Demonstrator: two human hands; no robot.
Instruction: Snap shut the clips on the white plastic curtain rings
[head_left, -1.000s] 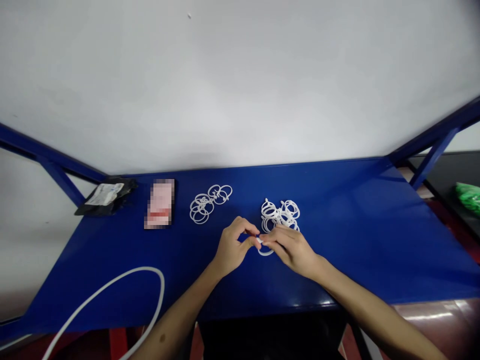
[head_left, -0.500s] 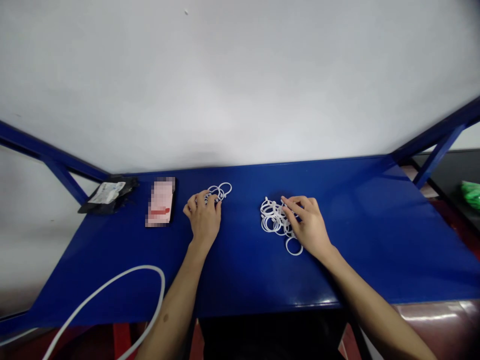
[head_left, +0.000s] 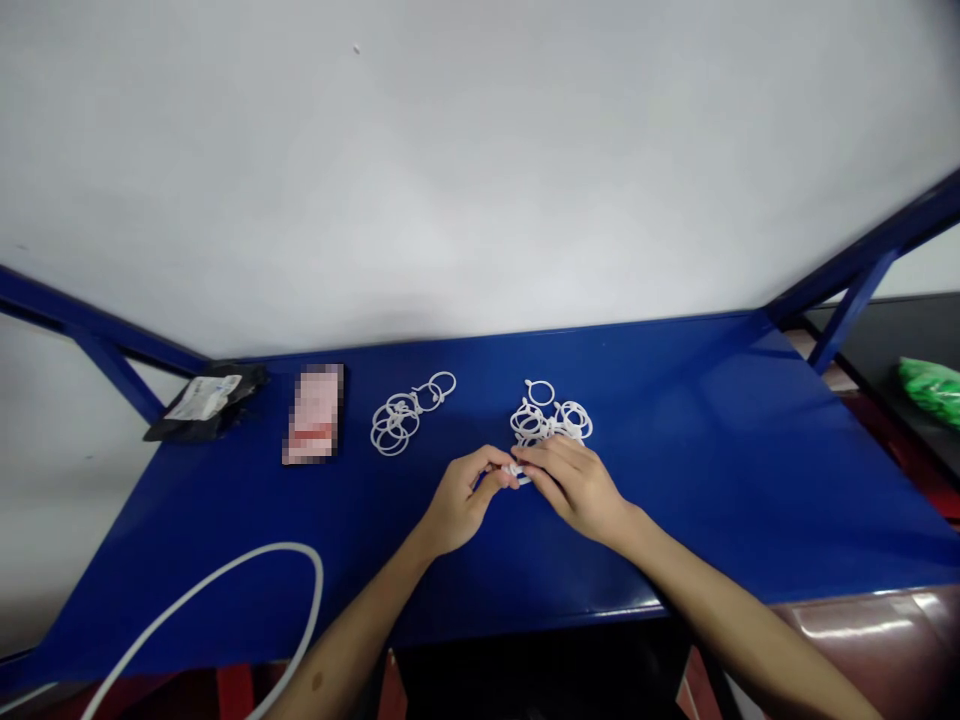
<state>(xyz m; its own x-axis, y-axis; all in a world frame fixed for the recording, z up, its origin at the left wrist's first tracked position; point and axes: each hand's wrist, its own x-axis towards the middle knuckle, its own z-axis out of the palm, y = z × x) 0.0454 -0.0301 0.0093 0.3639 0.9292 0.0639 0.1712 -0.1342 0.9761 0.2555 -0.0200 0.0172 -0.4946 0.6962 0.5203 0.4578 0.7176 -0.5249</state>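
Observation:
My left hand (head_left: 463,500) and my right hand (head_left: 577,485) meet at the middle of the blue table (head_left: 675,470), fingertips pinched together on one small white plastic ring (head_left: 516,470). Just behind my right hand lies a loose pile of white rings (head_left: 551,418). A second, smaller group of white rings (head_left: 405,412) lies further left, apart from both hands.
A blurred pink package (head_left: 313,426) and a black pouch with a white label (head_left: 204,402) lie at the table's left rear. A white tube (head_left: 225,580) loops over the front left edge. Blue frame struts rise at both sides; a green object (head_left: 930,385) sits far right.
Half a second ago my left hand was on the left ring group and my right on the right pile. Both have come back together at the centre, pinching a ring.

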